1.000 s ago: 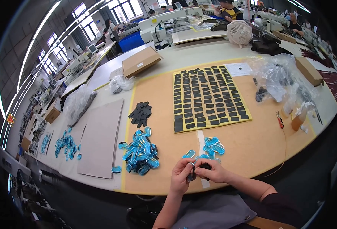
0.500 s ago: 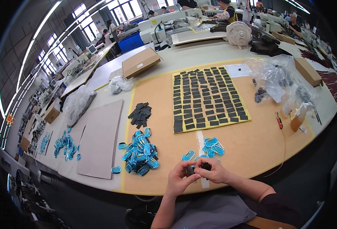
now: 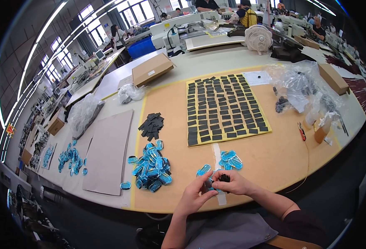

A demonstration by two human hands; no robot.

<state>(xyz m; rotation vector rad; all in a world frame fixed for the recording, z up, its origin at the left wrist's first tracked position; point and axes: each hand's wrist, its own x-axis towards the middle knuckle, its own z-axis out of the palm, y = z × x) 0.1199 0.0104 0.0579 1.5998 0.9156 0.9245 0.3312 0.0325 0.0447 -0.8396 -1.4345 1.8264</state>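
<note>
Close together at the near edge of the table, both hands are at work. My left hand [image 3: 194, 195] pinches a small dark grey oval piece [image 3: 208, 183] between thumb and fingers. Curled beside it, my right hand [image 3: 237, 185] grips a bunch of small black pieces [image 3: 224, 178], and its fingertips meet the oval piece. Just beyond the hands lie several blue oval patches [image 3: 230, 160] with pale rims, partly hidden by the fingers. A bigger heap of blue patches [image 3: 153, 168] sits to the left, with a pile of black strips [image 3: 152, 125] behind it.
A yellow-edged board [image 3: 193, 142] carries rows of black rectangles. Right of it are pliers [image 3: 301, 131], an amber bottle [image 3: 320, 135] and clear plastic bags [image 3: 303, 83]. A grey board [image 3: 108, 153], cardboard box [image 3: 153, 68] and white fan [image 3: 259, 39] also occupy the table. Other people sit farther back.
My left hand has shifted slightly right and turned the dark oval piece. The fingers of my right hand have moved a little over it. The piles stay the same.
</note>
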